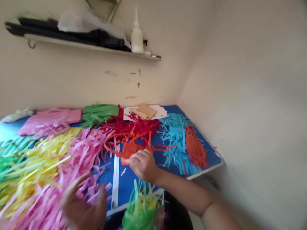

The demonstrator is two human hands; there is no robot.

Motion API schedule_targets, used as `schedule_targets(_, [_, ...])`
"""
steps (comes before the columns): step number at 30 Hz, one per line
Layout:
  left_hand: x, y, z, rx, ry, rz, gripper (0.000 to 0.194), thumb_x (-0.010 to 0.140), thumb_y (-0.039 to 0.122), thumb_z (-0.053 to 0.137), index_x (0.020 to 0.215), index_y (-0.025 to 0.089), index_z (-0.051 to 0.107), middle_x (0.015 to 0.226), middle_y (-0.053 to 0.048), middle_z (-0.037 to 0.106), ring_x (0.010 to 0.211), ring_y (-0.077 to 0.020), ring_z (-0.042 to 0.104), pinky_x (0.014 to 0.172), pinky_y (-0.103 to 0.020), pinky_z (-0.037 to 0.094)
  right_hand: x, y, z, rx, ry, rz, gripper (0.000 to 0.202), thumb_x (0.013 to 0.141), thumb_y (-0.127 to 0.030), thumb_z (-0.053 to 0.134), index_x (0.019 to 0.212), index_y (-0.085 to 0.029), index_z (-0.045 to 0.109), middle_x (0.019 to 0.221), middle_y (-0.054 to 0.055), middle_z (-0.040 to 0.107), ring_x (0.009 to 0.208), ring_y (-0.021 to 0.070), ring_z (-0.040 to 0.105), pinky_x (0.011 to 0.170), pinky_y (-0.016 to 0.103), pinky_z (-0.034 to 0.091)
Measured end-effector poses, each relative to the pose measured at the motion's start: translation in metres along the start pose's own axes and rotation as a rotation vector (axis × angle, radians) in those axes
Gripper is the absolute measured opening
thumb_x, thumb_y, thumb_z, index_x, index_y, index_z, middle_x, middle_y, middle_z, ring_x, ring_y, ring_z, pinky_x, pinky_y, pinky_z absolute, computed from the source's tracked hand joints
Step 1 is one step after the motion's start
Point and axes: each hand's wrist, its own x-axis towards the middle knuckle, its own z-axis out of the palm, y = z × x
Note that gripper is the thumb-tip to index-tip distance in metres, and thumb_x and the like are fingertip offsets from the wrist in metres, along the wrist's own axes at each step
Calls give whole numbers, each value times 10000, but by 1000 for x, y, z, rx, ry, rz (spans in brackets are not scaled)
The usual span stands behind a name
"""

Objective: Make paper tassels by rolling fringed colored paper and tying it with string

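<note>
Okay, we have our right hand [144, 164] mid-frame, on the orange fringe [130, 148], over the blue tabletop [129, 182]. Fingers curled and clamped on the fringe's near edge, loose strips fanning out behind and to both sides. Our left hand [83, 204] is at lower left, blurred, fingers and thumb apart, nothing gripped; it sits in front of the pink strips [80, 153], contact we cannot tell.

Around the fringe we see the red fringe [141, 127] just behind, partly overlapped by orange strips. Right of centre: the light blue fringe [176, 137], with the second orange bundle [194, 145] lying on its right part. Behind the red, the white sheet [161, 111] with the tan card [147, 111] on it.

Left half of the frame: yellow strips [48, 150] beside the pink ones, teal strips [14, 143] at the far left edge, the pink stack [59, 115] and the green stack [105, 111] behind them near the wall. At lower centre we have the green and yellow bundle [141, 210] at the near table edge; what supports it we cannot tell.

Upper left, the wall shelf [96, 47] carries the white bottle [137, 40], upright near its right end, and a clear plastic bag [76, 20] over dark items
</note>
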Motion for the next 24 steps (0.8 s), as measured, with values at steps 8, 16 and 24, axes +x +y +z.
schedule_targets(8, [21,9,64,266,-209,592,481,843,162,453,1321,168,509,1175,-132,717,1107,-261,660,1155,-536,213,2,-22,-26,-72,-67,-105,135,948,-198,535,1007,-211,655,825,10,701,738,154,565,712,356,343])
schedule_targets(16, [30,-36,16,482,-292,630,360,828,122,498,1082,289,690,1057,-29,770,1012,-258,691,1172,-569,133,-29,-6,-2,10,-68,52,201,971,-235,467,1057,-198,645,961,28,743,877,162,612,803,383,297])
schedule_targets(24, [5,-21,-33,632,-365,603,613,813,315,466,1423,255,441,1503,-122,463,1432,-360,334,1156,-583,275,-41,6,3,-148,-288,80,188,978,-188,482,1020,-206,665,968,46,736,873,178,573,787,379,284])
